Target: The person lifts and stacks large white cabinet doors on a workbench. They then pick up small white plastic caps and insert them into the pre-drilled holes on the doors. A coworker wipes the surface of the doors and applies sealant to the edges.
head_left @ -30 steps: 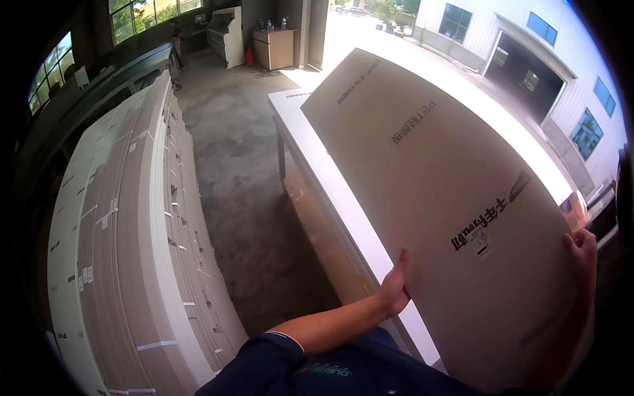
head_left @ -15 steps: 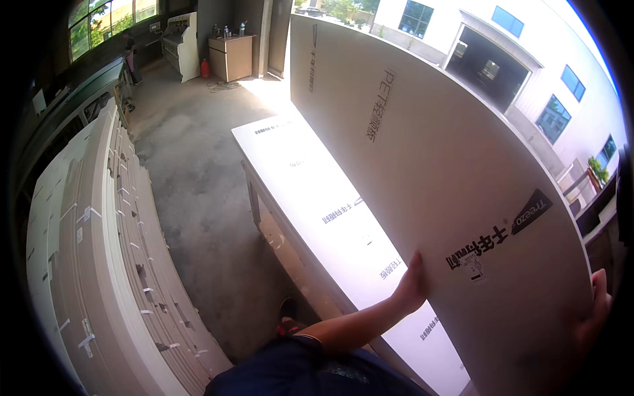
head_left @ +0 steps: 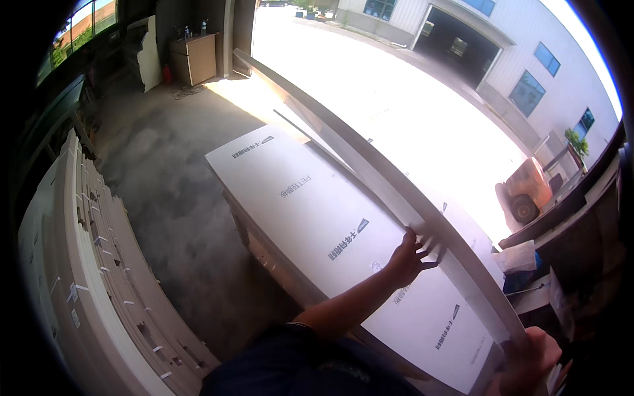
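Observation:
A long white panel (head_left: 370, 162), seen almost edge-on, runs from the far doorway to my right side. My right hand (head_left: 533, 353) is wrapped round its near end. My left hand (head_left: 408, 261) has its fingers spread and touches the panel partway along its length; the fingertips are slightly blurred. Under my left forearm lies another white panel with dark print (head_left: 317, 198), flat on a low bench or stack (head_left: 254, 247). Most of the tilted panel's broad face is turned out of sight.
A tall stack of panels (head_left: 86, 264) with white tape stands at my left. Farther off is a wooden cabinet (head_left: 193, 59) with bottles on it. An orange wheeled machine (head_left: 528, 191) stands outside at the right, and a pale building (head_left: 489, 59) is beyond.
The held panel has swung from showing its broad face to nearly edge-on, leaning outward to the right. More of the flat panel and yard shows. My right hand has moved lower and leftward.

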`<act>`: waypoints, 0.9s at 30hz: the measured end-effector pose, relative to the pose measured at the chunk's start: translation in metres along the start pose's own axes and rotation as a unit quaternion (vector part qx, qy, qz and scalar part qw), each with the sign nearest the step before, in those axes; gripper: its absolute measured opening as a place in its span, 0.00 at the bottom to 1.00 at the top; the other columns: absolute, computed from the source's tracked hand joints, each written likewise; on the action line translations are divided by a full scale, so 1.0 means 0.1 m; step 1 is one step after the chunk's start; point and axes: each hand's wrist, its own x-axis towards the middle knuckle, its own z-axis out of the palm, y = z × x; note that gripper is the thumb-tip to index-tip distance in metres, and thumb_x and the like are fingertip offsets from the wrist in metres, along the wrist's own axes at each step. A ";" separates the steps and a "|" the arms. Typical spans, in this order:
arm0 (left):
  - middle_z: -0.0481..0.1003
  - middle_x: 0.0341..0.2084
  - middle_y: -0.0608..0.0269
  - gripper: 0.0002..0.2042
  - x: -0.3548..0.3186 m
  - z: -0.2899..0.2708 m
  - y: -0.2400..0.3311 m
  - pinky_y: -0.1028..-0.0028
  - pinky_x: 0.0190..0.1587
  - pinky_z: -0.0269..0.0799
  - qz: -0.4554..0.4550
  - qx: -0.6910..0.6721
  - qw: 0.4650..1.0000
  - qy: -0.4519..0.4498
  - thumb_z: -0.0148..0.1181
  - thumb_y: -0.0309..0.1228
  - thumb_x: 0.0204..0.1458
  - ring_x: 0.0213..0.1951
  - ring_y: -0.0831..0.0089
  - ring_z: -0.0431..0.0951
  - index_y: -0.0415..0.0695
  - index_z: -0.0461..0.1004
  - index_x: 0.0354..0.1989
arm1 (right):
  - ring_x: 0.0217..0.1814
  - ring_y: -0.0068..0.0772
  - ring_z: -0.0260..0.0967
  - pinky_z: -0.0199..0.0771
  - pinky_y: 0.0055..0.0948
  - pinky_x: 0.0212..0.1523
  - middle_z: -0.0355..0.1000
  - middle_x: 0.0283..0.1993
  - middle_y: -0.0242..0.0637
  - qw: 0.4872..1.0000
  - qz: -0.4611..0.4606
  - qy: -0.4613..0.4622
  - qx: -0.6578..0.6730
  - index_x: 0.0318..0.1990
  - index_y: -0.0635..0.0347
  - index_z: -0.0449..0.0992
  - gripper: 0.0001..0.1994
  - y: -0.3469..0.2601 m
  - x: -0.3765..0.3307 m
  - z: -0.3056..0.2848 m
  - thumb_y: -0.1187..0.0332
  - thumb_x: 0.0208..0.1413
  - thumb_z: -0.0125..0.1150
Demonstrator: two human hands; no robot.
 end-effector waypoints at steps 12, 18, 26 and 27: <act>0.72 0.45 0.53 0.14 0.13 -0.79 0.04 0.64 0.53 0.69 -0.009 -0.066 0.992 -0.106 0.47 0.29 0.59 0.45 0.62 0.75 0.34 0.65 0.51 | 0.26 0.43 0.64 0.64 0.38 0.26 0.65 0.25 0.40 0.997 -0.048 -0.061 -0.023 0.42 0.57 0.74 0.12 -0.03 -0.43 1.12 0.74 0.48 0.57; 0.73 0.44 0.54 0.14 -0.56 -1.46 0.28 0.64 0.52 0.69 -0.084 -0.046 0.993 0.062 0.47 0.28 0.58 0.44 0.62 0.75 0.34 0.65 0.50 | 0.25 0.37 0.60 0.56 0.35 0.26 0.61 0.24 0.37 0.991 -0.103 0.026 0.080 0.32 0.62 0.72 0.10 -0.04 -0.66 1.99 0.77 0.36 0.55; 0.73 0.44 0.54 0.13 -1.52 -2.39 0.02 0.65 0.52 0.70 -0.193 -0.085 0.952 0.221 0.48 0.27 0.58 0.44 0.62 0.75 0.34 0.66 0.49 | 0.28 0.35 0.65 0.61 0.34 0.29 0.65 0.25 0.36 0.989 -0.083 0.031 0.116 0.27 0.63 0.71 0.05 0.03 -0.85 2.54 0.78 0.38 0.55; 0.73 0.44 0.54 0.13 -1.62 -2.44 -0.03 0.65 0.52 0.70 -0.198 -0.081 0.949 0.233 0.48 0.27 0.57 0.44 0.62 0.75 0.34 0.66 0.49 | 0.28 0.32 0.65 0.62 0.32 0.29 0.64 0.24 0.34 0.989 -0.082 0.018 0.120 0.26 0.60 0.71 0.04 0.01 -0.82 2.59 0.77 0.39 0.57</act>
